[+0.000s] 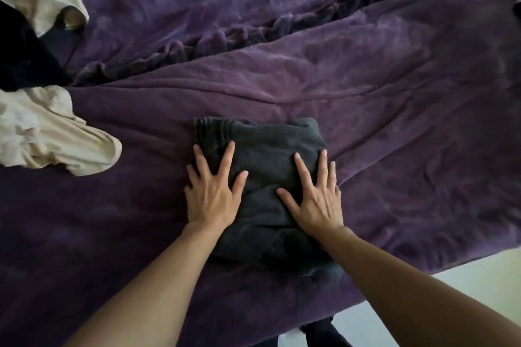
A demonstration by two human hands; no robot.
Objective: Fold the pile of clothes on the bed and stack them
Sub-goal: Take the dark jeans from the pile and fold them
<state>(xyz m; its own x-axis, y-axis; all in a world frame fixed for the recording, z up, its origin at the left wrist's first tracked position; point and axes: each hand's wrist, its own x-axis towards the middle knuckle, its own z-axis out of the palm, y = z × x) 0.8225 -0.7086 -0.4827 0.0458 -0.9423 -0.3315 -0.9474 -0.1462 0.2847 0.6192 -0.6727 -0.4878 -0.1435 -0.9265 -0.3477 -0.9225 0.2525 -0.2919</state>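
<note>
While both your left hand (211,194) and right hand (318,200) press flat, fingers spread and gripping nothing, on the folded grey garment (262,144), the unfolded cream clothes (50,135) lie well to its left, nearer your left hand.

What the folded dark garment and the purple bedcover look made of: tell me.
The folded dark garment: likely thick cotton knit, matte faded charcoal, with a ribbed band at its far left corner. The purple bedcover: soft matte cloth, perhaps brushed cotton or microfibre; fine creases and a puckered seam show, fibre unclear.
</note>
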